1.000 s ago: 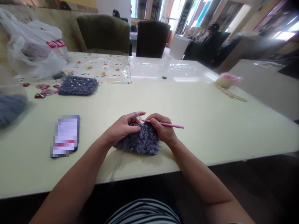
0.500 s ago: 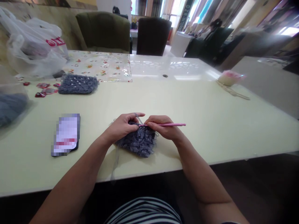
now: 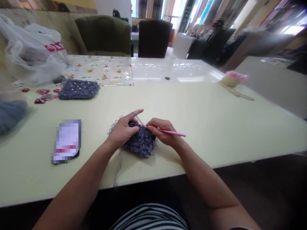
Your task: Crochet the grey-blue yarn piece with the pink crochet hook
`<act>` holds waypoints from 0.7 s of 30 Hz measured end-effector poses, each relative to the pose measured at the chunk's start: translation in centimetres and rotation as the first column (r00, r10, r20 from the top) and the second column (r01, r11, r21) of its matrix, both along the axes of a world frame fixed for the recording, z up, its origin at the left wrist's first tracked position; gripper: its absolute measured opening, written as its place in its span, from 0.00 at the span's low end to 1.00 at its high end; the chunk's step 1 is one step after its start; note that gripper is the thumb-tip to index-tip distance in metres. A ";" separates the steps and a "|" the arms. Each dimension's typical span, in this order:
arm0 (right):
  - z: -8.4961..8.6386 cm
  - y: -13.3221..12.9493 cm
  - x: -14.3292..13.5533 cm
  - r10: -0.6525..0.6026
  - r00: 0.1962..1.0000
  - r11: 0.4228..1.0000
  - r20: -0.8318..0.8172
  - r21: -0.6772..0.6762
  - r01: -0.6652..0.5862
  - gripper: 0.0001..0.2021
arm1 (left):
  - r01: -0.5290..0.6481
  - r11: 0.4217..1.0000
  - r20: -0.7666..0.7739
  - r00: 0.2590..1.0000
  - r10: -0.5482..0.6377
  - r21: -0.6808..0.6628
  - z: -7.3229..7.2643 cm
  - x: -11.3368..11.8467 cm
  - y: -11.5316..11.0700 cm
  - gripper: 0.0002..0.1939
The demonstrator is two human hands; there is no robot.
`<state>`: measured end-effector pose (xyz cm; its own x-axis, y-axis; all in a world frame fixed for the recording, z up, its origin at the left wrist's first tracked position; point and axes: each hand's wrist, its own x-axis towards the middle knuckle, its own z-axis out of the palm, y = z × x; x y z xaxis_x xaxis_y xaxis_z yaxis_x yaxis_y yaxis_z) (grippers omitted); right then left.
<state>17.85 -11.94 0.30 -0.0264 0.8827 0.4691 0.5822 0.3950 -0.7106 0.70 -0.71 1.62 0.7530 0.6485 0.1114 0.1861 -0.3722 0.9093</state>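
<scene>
From my remote feed: left hand (image 3: 124, 129) is clamped on the gray crocheted piece (image 3: 141, 143), thumb on its face, index finger raised with a pale ribbon strand (image 3: 117, 167) running from it to the stitches; right hand (image 3: 161, 129) is closed around a pink hook (image 3: 174, 132), hook end in at the piece's top edge. Piece sits between the hands, just in from the worktop's (image 3: 216, 121) front edge; the strand's lower part trails to that edge. Handling, my guess: light, soft, floppy, ruffles snag easily, not fragile; I'd pinch the firmer stitched top edge close to the hook, not the loose ruffles. Hook looks smooth, maybe slippery, best held mid-shaft. Outward: phone (image 3: 66, 140) left of the left arm, screen blurred, nothing legible. Towards the far-left corner, a second gray piece (image 3: 78, 89) with pearly beads, red wrapped packets (image 3: 43, 91) beside it, print too small for me; white plastic bag (image 3: 35, 64) with a red round logo and red letters I can't make out. Bag of gray material (image 3: 11, 115) at the left, floral cover (image 3: 96, 70) along the far edge. Near the right edge, a pink-and-cream item (image 3: 232, 78) with a cord. Background sign (image 3: 185, 17) reads "DZR", then something like "INTER", rest unclear.
</scene>
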 end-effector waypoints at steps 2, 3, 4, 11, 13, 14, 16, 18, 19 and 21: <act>-0.1 0.0 0.0 0.006 1.000 1.000 0.022 -0.014 -0.006 0.09 | -0.010 1.000 -0.007 1.000 0.010 0.023 0.0 0.0 -0.1 0.14; -0.2 0.0 -0.1 -0.001 0.999 1.000 0.050 -0.009 0.001 0.10 | -0.023 0.999 -0.014 1.000 0.023 0.041 0.0 0.1 -0.2 0.14; -0.3 0.1 -0.2 -0.015 0.997 1.000 0.081 0.005 0.014 0.10 | -0.038 0.997 -0.017 0.999 0.039 0.062 -0.1 0.1 -0.3 0.13; -0.5 0.1 -0.7 -0.101 0.991 0.994 0.082 0.043 0.098 0.11 | -0.065 0.994 -0.029 0.997 0.068 0.090 0.3 0.2 -0.7 0.25; -0.4 0.1 -0.7 -0.091 0.996 0.995 0.003 0.029 0.091 0.11 | -0.041 0.999 -0.008 0.999 0.041 -0.001 0.4 0.0 -0.4 0.30; -0.4 0.1 -0.7 -0.087 0.995 0.996 -0.042 0.025 0.089 0.11 | -0.014 0.996 0.019 1.000 0.016 -0.085 0.3 -0.1 -0.2 0.32; -0.6 0.0 -0.7 -0.091 0.989 0.995 -0.117 0.029 0.095 0.11 | 0.069 0.950 0.100 0.994 -0.041 -0.304 0.2 -0.3 0.2 0.38; -0.8 0.0 -0.8 -0.104 0.982 0.992 -0.155 0.048 0.113 0.10 | 0.160 0.851 0.176 0.981 -0.081 -0.500 0.0 -0.3 0.3 0.41; -0.9 0.0 -0.8 -0.112 0.981 0.991 -0.156 0.059 0.123 0.10 | 0.193 0.802 0.199 0.975 -0.094 -0.565 -0.1 -0.3 0.2 0.41; -1.1 0.0 -0.8 -0.128 0.983 0.987 -0.133 0.083 0.139 0.10 | 0.226 0.737 0.215 0.970 -0.112 -0.637 -0.1 -0.2 0.0 0.41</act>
